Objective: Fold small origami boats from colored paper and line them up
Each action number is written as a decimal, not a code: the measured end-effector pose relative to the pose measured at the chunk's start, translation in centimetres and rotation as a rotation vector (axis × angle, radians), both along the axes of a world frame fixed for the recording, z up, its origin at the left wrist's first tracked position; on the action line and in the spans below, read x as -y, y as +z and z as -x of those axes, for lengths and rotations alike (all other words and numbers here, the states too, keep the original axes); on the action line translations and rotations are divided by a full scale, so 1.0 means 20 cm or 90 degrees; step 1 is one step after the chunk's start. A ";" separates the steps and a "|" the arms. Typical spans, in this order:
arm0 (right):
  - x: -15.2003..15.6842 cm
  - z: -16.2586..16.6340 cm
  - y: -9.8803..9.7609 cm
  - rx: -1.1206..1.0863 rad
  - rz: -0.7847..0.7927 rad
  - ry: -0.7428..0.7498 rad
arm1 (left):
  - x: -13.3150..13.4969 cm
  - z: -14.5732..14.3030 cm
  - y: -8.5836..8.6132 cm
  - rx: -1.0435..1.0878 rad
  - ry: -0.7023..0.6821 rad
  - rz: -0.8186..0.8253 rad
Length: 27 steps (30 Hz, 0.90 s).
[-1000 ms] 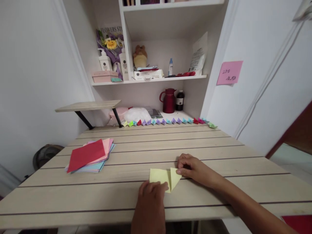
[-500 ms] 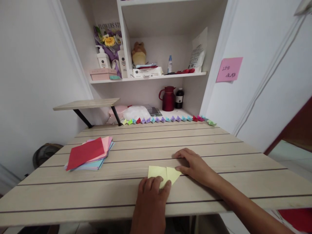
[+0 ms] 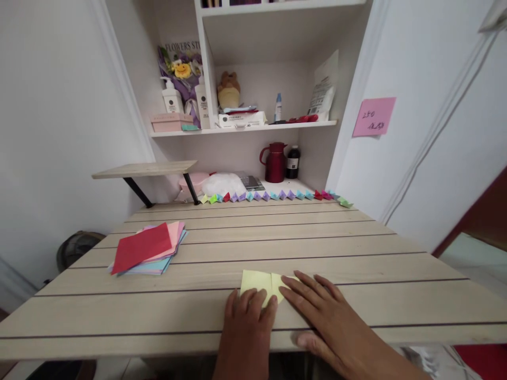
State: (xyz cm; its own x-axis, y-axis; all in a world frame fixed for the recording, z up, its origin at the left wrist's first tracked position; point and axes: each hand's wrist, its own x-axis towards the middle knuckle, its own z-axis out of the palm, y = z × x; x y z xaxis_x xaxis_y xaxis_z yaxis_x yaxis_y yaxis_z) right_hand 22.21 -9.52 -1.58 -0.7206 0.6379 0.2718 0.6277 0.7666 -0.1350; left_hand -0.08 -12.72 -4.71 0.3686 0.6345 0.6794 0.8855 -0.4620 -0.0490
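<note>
A pale yellow sheet of paper [image 3: 255, 281], folded at its right end, lies flat near the table's front edge. My left hand [image 3: 249, 316] rests on its lower left part, fingers lying flat and slightly spread. Over the folded right end lies my right hand [image 3: 322, 311], its fingers stretched out and its thumb apart near the table edge. Part of the fold is hidden beneath the right fingers. Neither hand grips the paper.
To the left sits a stack of coloured paper with a red sheet [image 3: 142, 247] on top. A row of small folded paper pieces [image 3: 265, 196] lines the back edge. Behind stand a red jug [image 3: 275, 163] and a dark bottle [image 3: 292, 162]. A small raised shelf [image 3: 146, 169] stands at back left.
My right hand has moved from beside the paper's right tip onto the folded end, and its fingers are now stretched flat. My left hand stays in place on the paper.
</note>
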 end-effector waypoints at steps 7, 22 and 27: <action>0.04 0.01 -0.04 -0.054 0.026 -0.025 | 0.07 -0.03 -0.02 0.055 -0.018 -0.047; 0.11 -0.03 -0.17 -0.100 -0.098 0.001 | 0.25 -0.06 -0.19 0.045 0.046 -0.005; 0.12 -0.06 -0.22 -0.135 -0.099 0.030 | 0.25 -0.03 -0.15 0.034 -0.003 -0.016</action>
State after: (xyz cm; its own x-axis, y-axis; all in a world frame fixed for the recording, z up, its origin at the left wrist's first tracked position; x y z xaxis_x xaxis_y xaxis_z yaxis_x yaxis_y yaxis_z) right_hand 23.45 -11.85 -5.93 -0.6651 0.5438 0.5118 0.5609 0.8162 -0.1383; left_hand 0.55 -17.81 -7.79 0.3340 0.6154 0.7140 0.8850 -0.4653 -0.0129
